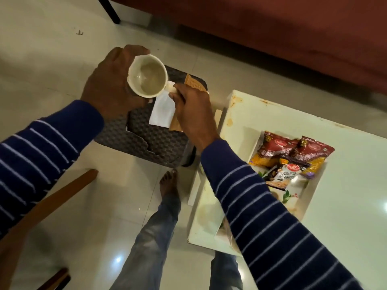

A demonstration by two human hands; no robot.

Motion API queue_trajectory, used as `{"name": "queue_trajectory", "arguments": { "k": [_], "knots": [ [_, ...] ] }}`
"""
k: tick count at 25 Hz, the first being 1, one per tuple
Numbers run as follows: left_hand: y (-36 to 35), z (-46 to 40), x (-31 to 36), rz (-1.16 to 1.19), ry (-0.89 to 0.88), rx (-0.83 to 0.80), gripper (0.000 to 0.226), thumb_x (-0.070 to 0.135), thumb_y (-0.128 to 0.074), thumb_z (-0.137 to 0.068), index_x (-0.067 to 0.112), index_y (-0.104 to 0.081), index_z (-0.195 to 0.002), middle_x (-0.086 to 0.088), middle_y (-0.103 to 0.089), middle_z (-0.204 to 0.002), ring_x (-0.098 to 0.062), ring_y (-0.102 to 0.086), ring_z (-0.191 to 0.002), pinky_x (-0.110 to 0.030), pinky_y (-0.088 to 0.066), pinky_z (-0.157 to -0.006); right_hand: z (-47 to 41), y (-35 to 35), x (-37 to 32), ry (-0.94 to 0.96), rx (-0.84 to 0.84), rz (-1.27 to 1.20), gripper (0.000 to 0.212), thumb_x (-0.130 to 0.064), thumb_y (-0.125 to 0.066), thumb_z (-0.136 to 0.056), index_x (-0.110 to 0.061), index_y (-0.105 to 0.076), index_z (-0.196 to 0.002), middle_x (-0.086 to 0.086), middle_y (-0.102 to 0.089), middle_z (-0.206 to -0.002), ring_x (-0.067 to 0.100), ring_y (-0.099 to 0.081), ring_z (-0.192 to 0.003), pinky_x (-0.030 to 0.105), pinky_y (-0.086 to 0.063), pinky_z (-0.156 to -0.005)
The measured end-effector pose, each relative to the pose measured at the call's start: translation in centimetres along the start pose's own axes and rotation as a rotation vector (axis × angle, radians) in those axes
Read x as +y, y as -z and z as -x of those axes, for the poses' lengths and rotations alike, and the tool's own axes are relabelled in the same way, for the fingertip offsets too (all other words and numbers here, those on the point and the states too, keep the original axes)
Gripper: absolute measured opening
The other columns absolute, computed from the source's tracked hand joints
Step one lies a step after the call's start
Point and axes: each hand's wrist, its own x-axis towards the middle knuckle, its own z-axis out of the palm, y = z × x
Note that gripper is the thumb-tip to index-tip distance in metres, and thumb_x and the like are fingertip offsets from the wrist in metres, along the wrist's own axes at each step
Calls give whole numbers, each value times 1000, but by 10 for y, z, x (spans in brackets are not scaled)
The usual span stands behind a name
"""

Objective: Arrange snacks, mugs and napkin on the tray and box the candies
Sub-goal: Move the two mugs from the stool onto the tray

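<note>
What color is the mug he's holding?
Cream white, the mug, seen clearly in the head view.

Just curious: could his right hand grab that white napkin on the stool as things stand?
Probably yes: the right hand hovers right beside the napkin, nothing covering it; the left hand holds the mug above.

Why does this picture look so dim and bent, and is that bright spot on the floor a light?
Head view: indoor light is low, so the mug in the left hand looks soft and grainy; the wide lens curves the white table edge; the bright spot on the tiled floor is glare from a lamp out of view; the right hand is slightly blurred.
</note>
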Motion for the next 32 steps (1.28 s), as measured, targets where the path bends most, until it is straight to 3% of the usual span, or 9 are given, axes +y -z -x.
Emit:
{"name": "queue_trajectory", "arguments": {
  "k": [4, 8, 11, 15, 18, 22, 26, 30, 32],
  "knots": [
    [-12, 25, 86, 15, -165, 17, 86, 65, -76, -63, 26, -48, -133, 3, -54, -130, -18, -52, -117, -35, -50, -87, 62, 87, 24, 37, -12, 59, 24, -23, -52, -102, -11, -69, -114, 5, -72, -101, 8, -59, -83, 19, -47, -74],
    [-72, 66, 189, 139, -215, -109, 89, 64, -78, -60, 27, -44, -133, -1, -53, -130, -13, -53, -112, -34, -52, -79, 155, 181, 75, -15, 16, 129, 18, -22, -54, -100, -10, -68, -99, 1, -66, -80, 13, -58, -70, 27, -41, -64],
    [-127, 111, 256, 186, -248, -194, 88, 63, -77, -56, 30, -42, -130, 1, -55, -124, -18, -59, -104, -35, -57, -73, 234, 230, 117, -165, 10, 155, 17, -22, -56, -100, -15, -69, -107, 0, -72, -93, 5, -61, -76, 12, -45, -69],
    [-189, 173, 323, 182, -281, -354, 90, 58, -84, -54, 34, -41, -129, 6, -54, -123, -19, -63, -98, -37, -57, -71, 335, 263, 177, -270, -27, 194, 26, -27, -55, -98, -11, -70, -112, 5, -73, -95, 18, -67, -81, 23, -49, -75],
    [-214, 206, 336, 130, -308, -420, 88, 59, -83, -54, 27, -49, -130, 5, -58, -124, -18, -62, -103, -38, -55, -78, 380, 257, 205, -285, -43, 162, 28, -29, -53, -97, -12, -71, -110, 1, -71, -85, 17, -65, -74, 17, -44, -67],
    [-243, 240, 349, -35, -360, -412, 80, 66, -75, -54, 28, -56, -122, 8, -62, -119, -19, -55, -111, -41, -43, -90, 428, 240, 242, -357, -60, 92, 20, -22, -58, -98, -15, -70, -112, -1, -70, -82, 15, -64, -73, 25, -50, -66],
    [-266, 257, 348, -171, -399, -358, 80, 69, -73, -49, 28, -61, -117, 2, -55, -136, -27, -45, -129, -55, -29, -104, 449, 224, 265, -390, -73, 36, 19, -18, -58, -98, -13, -69, -113, 2, -70, -85, 17, -64, -74, 28, -51, -68],
    [-282, 266, 342, -244, -366, -356, 81, 71, -72, -48, 29, -62, -116, 1, -50, -141, -29, -37, -137, -59, -22, -105, 450, 211, 278, -392, -113, 24, 19, -21, -55, -100, -14, -69, -111, -6, -66, -85, 7, -55, -73, 7, -37, -68],
    [-286, 269, 337, -247, -353, -346, 80, 69, -73, -46, 29, -61, -114, 1, -50, -141, -29, -36, -137, -58, -23, -104, 448, 205, 281, -392, -137, 23, 20, -23, -53, -101, -14, -69, -110, -8, -63, -84, 6, -51, -73, 6, -34, -67]
  ]
}}
